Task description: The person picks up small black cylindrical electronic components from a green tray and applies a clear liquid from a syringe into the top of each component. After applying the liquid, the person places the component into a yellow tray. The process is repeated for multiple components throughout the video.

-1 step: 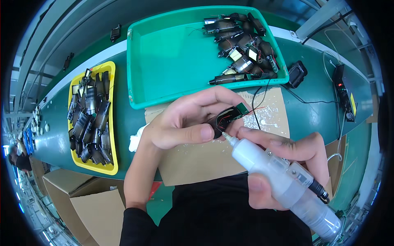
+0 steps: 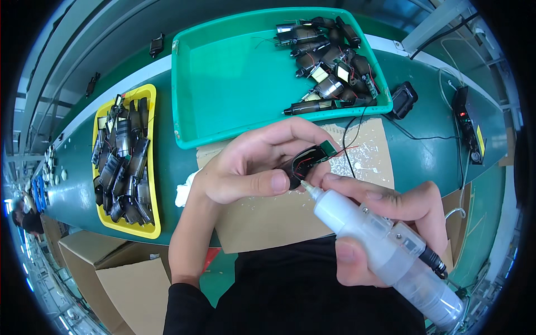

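Note:
My left hand (image 2: 254, 162) is closed around a small curved black part (image 2: 298, 168) with a green circuit board at one end and thin red wires. The thumb presses on its lower end. My right hand (image 2: 396, 223) grips a white and clear glue dispenser (image 2: 357, 226), fingers wrapped round its body. The narrow nozzle (image 2: 307, 186) points up and left, its tip at the black part's lower edge; whether it touches cannot be made out. Both hands are above a cardboard sheet (image 2: 268, 229) spotted with white residue.
A green tray (image 2: 234, 137) at the back holds several dark motor-like parts at its right end. More lie in a yellow tray (image 2: 157, 195) to the left. A black device (image 2: 468, 125) with a red light and cables stands right. Below left is an open cardboard box (image 2: 134, 285).

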The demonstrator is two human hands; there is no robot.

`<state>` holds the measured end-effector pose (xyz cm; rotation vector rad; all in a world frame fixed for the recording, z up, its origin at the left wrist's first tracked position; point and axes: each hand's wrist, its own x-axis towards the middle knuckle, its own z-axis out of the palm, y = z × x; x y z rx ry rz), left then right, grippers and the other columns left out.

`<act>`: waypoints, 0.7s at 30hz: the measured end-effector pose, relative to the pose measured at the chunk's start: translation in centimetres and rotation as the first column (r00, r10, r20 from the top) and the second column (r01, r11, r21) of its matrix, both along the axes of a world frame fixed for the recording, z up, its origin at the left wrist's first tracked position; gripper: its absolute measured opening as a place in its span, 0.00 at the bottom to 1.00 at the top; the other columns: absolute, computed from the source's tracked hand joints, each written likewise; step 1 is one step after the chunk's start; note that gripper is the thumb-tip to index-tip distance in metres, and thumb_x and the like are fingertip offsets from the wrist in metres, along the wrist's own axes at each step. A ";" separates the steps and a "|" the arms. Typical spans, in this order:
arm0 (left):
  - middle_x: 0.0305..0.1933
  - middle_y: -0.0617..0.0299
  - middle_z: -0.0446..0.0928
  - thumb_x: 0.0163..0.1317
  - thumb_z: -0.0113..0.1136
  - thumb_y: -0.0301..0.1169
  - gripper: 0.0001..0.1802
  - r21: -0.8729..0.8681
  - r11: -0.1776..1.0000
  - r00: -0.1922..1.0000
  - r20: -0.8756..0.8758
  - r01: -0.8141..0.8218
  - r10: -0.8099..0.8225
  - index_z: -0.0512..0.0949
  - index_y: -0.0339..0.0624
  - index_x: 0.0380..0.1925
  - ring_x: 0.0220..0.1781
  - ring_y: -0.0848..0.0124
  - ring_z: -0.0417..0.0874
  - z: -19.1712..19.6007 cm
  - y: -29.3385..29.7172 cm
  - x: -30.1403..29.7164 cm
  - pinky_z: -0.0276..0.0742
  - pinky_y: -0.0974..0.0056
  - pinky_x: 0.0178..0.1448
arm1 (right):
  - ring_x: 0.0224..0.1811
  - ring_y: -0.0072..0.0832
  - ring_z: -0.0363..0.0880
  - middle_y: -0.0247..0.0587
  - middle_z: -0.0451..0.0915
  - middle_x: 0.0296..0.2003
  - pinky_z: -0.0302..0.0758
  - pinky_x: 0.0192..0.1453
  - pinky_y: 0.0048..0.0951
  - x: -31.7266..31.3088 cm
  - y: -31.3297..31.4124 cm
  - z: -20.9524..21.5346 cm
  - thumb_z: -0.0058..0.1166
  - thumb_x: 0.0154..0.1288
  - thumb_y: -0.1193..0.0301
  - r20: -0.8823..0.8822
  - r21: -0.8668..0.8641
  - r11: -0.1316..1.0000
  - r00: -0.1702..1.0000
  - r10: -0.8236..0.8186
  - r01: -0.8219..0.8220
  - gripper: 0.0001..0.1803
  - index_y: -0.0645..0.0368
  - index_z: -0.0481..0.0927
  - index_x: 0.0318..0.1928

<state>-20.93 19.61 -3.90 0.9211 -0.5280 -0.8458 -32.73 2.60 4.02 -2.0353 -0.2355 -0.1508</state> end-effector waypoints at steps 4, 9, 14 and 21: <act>0.45 0.51 0.72 0.47 0.67 0.44 0.37 -0.036 0.999 1.000 0.008 -0.013 0.014 0.66 0.27 0.49 0.45 0.66 0.75 -0.5 0.2 -0.1 0.68 0.65 0.49 | 0.51 0.40 0.79 0.66 0.76 0.46 0.74 0.56 0.36 0.0 0.4 0.2 0.63 0.55 0.75 -0.028 0.017 1.000 1.000 0.014 -0.014 0.27 0.66 0.57 0.46; 0.44 0.49 0.72 0.47 0.66 0.44 0.35 -0.024 1.000 0.999 0.039 -0.016 0.017 0.67 0.29 0.47 0.42 0.66 0.75 -0.3 0.0 0.0 0.68 0.65 0.47 | 0.51 0.36 0.79 0.63 0.77 0.47 0.73 0.56 0.30 -0.3 0.2 1.0 0.64 0.53 0.76 -0.078 -0.019 1.000 0.997 0.009 -0.010 0.29 0.66 0.57 0.47; 0.44 0.50 0.72 0.47 0.66 0.44 0.35 -0.045 0.999 0.999 0.035 -0.007 0.008 0.67 0.28 0.47 0.42 0.65 0.75 -0.5 0.1 -0.1 0.68 0.64 0.47 | 0.50 0.31 0.79 0.59 0.77 0.48 0.71 0.56 0.25 -0.5 0.2 1.1 0.64 0.53 0.77 -0.092 -0.013 1.000 0.996 -0.004 0.002 0.28 0.67 0.59 0.48; 0.47 0.49 0.72 0.47 0.67 0.43 0.35 -0.040 0.999 1.000 0.028 0.012 -0.011 0.67 0.26 0.48 0.45 0.64 0.75 -0.4 0.3 0.0 0.68 0.63 0.50 | 0.51 0.31 0.78 0.59 0.77 0.48 0.70 0.57 0.26 -0.3 -0.1 1.0 0.65 0.52 0.77 -0.121 -0.019 0.999 0.991 0.048 -0.051 0.29 0.66 0.59 0.47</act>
